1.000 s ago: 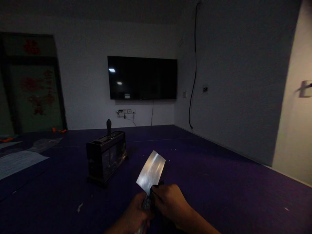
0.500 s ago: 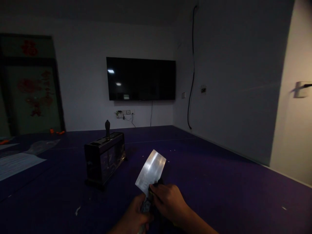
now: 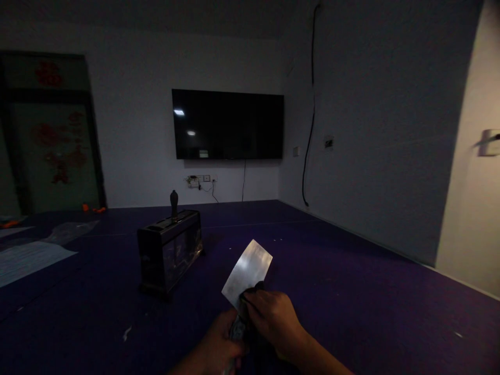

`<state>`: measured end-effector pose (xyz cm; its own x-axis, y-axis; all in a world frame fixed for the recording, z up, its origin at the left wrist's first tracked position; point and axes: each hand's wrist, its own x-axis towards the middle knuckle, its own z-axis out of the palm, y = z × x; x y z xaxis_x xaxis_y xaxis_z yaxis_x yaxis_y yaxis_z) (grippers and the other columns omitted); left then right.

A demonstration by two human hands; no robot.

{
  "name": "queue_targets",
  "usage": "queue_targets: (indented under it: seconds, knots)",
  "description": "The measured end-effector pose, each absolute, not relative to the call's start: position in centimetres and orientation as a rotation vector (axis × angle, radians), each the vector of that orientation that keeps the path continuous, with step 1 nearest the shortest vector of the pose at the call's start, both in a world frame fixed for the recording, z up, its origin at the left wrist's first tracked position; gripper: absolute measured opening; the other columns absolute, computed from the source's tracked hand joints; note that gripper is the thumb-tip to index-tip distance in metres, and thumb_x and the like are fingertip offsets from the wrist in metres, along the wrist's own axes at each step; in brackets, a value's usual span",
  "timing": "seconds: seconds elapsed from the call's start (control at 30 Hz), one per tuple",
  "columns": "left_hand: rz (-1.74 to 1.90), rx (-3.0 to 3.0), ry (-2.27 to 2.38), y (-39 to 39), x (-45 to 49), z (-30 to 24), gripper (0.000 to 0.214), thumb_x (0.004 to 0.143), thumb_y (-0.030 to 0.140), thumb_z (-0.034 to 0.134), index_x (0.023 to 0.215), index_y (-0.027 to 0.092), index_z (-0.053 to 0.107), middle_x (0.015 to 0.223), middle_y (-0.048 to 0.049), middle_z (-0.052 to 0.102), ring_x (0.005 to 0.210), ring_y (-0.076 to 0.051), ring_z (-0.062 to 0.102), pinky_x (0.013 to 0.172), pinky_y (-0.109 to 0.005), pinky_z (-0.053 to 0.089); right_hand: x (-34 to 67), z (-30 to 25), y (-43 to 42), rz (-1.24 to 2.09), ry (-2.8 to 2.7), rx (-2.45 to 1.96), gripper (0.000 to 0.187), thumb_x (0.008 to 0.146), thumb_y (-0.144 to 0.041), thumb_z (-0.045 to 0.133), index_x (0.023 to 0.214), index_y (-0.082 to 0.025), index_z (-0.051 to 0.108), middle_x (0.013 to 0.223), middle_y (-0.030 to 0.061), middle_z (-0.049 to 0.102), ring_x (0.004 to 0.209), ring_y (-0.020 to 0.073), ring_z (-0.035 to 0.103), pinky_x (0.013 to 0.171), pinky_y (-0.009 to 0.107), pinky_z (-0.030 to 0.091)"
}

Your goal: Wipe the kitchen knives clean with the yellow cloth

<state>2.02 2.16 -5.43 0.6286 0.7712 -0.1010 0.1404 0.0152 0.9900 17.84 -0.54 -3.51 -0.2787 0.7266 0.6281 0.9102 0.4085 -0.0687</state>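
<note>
Inspector A: State the location of the cleaver.

Inspector B: The cleaver is held up over the purple surface, blade tilted away from the person, right of the black knife block and well apart from it.

Inspector A: Condition of the fingers?

Inspector B: The left hand has its fingers wrapped round the handle. The right hand is closed on some dark material at the blade's right edge, near the handle; it may be a cloth, but the light is too poor to confirm.

Inspector A: What stands as done?

Inspector B: The cleaver is out of any holder, firmly in hand, and the dark material is at the blade. The outer part of the blade shows bare and bright.

Inspector A: And outstanding?

Inspector B: I assess the work as under way, not closed out. Both hands are engaged, and the cleaver is neither set down nor in the block. How much of the blade has been attended to cannot be established.

Inspector A: Other items noted?

Inspector B: One dark handle stands upright at the block's top; a paper sheet lies to the left
</note>
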Motion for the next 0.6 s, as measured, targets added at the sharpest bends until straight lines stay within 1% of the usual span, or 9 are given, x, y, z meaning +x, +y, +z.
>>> queue_targets:
  seconds: [0.1,0.23,0.43,0.6]
  knots:
    - [0.563,1.521,0.794,2.18,2.03,-5.44,0.047,0.050,0.012,0.049,0.096,0.016,0.047,0.043,0.0096,0.047,0.031,-0.008,0.039,0.029,-0.015,0.029,17.65,-3.06,-0.43,-0.411,-2.120,-1.443,0.025,0.085,-0.020,0.039,0.092,-0.021,0.063,0.080,0.0025,0.068,0.066,0.0137,0.061,0.059,0.021,0.038]
    - [0.598,1.515,0.737,2.54,2.09,-5.84,0.041,0.050,0.013,0.051,0.091,0.014,0.049,0.045,0.0078,0.048,0.032,-0.008,0.040,0.028,-0.016,0.029,17.37,-2.56,-0.67,-0.388,-2.210,-1.574,0.021,0.083,-0.019,0.040,0.081,-0.020,0.061,0.075,0.0024,0.066,0.063,0.0143,0.061,0.054,0.021,0.036]
    - [0.605,1.518,0.733,2.43,1.96,-5.65,0.041,0.051,0.014,0.052,0.092,0.014,0.049,0.043,0.0077,0.048,0.030,-0.008,0.040,0.027,-0.016,0.029,17.48,-2.58,-1.09,-0.278,-2.254,-1.615,0.017,0.080,-0.018,0.043,0.081,-0.020,0.060,0.080,0.0017,0.067,0.068,0.0145,0.062,0.056,0.021,0.035]
    - [0.623,1.491,0.737,2.40,1.97,-5.57,0.044,0.051,0.016,0.054,0.094,0.013,0.050,0.041,0.0079,0.047,0.028,-0.008,0.037,0.026,-0.016,0.029,17.45,-2.53,-1.25,-0.250,-2.249,-1.615,0.015,0.078,-0.019,0.045,0.078,-0.020,0.060,0.079,0.0012,0.069,0.069,0.0148,0.063,0.057,0.020,0.036]
